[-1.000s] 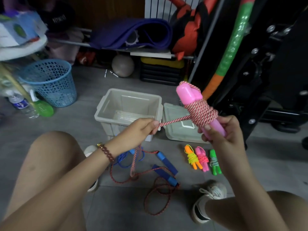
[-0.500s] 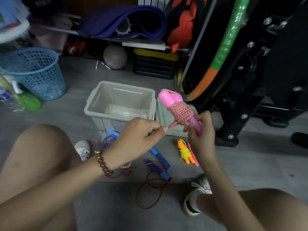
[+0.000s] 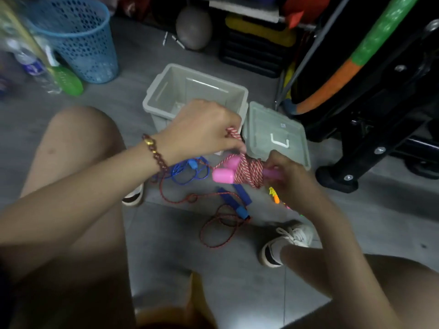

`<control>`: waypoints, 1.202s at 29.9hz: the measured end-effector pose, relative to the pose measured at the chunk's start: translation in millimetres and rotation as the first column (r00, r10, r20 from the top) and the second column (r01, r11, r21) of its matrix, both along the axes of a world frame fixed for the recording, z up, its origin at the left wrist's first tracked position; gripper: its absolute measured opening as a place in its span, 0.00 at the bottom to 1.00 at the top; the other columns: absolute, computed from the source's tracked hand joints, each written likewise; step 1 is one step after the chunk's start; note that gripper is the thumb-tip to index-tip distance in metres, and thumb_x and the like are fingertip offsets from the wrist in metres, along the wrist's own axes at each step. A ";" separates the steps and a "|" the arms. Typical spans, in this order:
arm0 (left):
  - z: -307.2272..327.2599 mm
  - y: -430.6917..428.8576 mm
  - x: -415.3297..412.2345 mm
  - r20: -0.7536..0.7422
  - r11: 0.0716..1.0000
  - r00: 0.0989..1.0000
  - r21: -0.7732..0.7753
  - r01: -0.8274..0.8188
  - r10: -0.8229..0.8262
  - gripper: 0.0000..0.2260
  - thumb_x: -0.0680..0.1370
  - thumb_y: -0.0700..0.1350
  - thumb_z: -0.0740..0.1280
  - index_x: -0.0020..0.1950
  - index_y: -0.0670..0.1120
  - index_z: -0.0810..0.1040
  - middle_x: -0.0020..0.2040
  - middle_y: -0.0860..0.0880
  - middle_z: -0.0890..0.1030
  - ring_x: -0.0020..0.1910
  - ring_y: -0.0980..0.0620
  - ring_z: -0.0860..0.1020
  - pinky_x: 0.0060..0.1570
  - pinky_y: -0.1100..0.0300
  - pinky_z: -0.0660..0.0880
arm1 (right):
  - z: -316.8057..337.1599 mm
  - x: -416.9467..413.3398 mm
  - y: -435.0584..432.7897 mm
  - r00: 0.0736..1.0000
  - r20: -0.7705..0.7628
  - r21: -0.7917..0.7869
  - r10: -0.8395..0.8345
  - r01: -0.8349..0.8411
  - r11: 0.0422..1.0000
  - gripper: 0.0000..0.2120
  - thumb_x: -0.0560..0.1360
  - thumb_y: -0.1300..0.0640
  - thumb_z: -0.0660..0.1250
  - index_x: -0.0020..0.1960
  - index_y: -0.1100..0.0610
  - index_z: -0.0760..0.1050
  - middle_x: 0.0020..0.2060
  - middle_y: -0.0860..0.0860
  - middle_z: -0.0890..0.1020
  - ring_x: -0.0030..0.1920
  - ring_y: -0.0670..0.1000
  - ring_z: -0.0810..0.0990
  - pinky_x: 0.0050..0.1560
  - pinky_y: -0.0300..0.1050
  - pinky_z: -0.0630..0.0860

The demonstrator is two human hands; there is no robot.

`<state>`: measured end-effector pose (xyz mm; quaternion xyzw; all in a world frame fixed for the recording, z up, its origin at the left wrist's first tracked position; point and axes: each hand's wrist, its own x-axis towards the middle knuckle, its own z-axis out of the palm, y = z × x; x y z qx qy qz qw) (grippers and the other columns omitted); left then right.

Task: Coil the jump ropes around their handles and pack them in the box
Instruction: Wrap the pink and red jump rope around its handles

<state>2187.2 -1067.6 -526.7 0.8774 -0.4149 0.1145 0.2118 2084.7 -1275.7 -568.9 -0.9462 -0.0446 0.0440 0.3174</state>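
Holding the pink handles (image 3: pixel 223 173) sideways, caps pointing to your left, you clamp your right grip (image 3: pixel 285 179) on their right end while your left grip (image 3: pixel 202 129) pinches the rope (image 3: pixel 234 133) just above its coil, with the open box (image 3: pixel 213 78) just beyond.

The light was dim and flat, with no hard shadows; a pale sheen lay on the floor (image 3: pixel 161 288) at six o'clock, between my knees. Motion blur smeared my left hand (image 3: pixel 202 129), my right hand (image 3: pixel 287 179), the jump rope (image 3: pixel 249 172) and the blue basket (image 3: pixel 78 43) at ten o'clock. Straight lines bowed toward the edges, and the black frame (image 3: pixel 370 148) at three o'clock sank into darkness.
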 end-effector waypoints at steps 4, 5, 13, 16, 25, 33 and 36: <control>-1.9 0.9 4.8 -0.134 0.998 0.990 -0.027 -0.052 0.048 0.19 0.66 0.62 0.72 0.35 0.46 0.78 0.25 0.53 0.69 0.32 0.51 0.72 0.34 0.58 0.65 | 4.3 -5.9 7.4 0.989 -0.092 0.147 0.117 -0.103 0.984 0.21 0.71 0.69 0.69 0.40 0.44 0.65 0.36 0.40 0.76 0.35 0.39 0.74 0.37 0.34 0.65; -3.0 0.8 6.2 -0.165 0.997 0.984 -0.030 -0.065 0.059 0.18 0.66 0.62 0.72 0.36 0.47 0.79 0.24 0.54 0.68 0.31 0.54 0.70 0.33 0.58 0.64 | 5.9 -6.9 7.6 0.985 -0.096 0.167 0.141 -0.124 0.978 0.20 0.71 0.68 0.70 0.40 0.45 0.66 0.37 0.41 0.76 0.35 0.39 0.73 0.38 0.37 0.65; -12.6 -2.3 8.2 -0.482 0.979 0.872 -0.201 -0.017 -0.084 0.18 0.63 0.61 0.74 0.30 0.47 0.77 0.23 0.52 0.71 0.24 0.60 0.65 0.27 0.62 0.61 | 28.9 -13.8 10.2 0.940 -0.118 0.495 0.320 -0.223 0.839 0.13 0.70 0.68 0.69 0.43 0.54 0.68 0.39 0.42 0.76 0.37 0.37 0.72 0.38 0.30 0.68; -15.7 -5.0 11.2 -0.564 0.958 0.810 -0.286 -0.009 -0.161 0.19 0.64 0.61 0.74 0.32 0.45 0.79 0.24 0.53 0.71 0.25 0.62 0.65 0.27 0.65 0.61 | 34.2 -15.3 5.4 0.951 -0.086 0.645 0.297 -0.174 0.744 0.10 0.70 0.67 0.68 0.44 0.61 0.67 0.41 0.45 0.76 0.39 0.39 0.74 0.38 0.30 0.70; -27.1 -10.4 14.7 -0.681 0.959 0.711 -0.281 -0.035 -0.174 0.11 0.77 0.58 0.59 0.37 0.57 0.73 0.32 0.52 0.72 0.32 0.56 0.70 0.35 0.58 0.69 | 50.8 -9.2 -5.5 0.966 -0.084 0.949 -0.243 0.152 0.276 0.10 0.65 0.61 0.70 0.38 0.47 0.75 0.39 0.48 0.81 0.38 0.46 0.80 0.35 0.37 0.77; -27.6 -20.1 -2.8 -0.611 0.985 0.788 -0.168 -0.037 -0.075 0.18 0.81 0.50 0.59 0.35 0.42 0.71 0.28 0.51 0.67 0.28 0.55 0.65 0.33 0.54 0.66 | 25.9 5.8 -19.5 0.764 -0.110 0.880 -0.636 0.372 0.294 0.11 0.77 0.69 0.61 0.44 0.54 0.66 0.44 0.54 0.78 0.36 0.45 0.80 0.32 0.36 0.73; -18.6 -28.7 -15.0 -0.614 0.940 0.775 -0.330 -0.083 -0.147 0.22 0.79 0.48 0.63 0.29 0.38 0.65 0.26 0.48 0.60 0.26 0.55 0.60 0.30 0.57 0.59 | 15.6 15.4 -17.3 0.724 -0.013 0.751 -0.690 0.462 0.471 0.14 0.75 0.70 0.62 0.42 0.53 0.65 0.41 0.53 0.77 0.34 0.45 0.80 0.29 0.35 0.72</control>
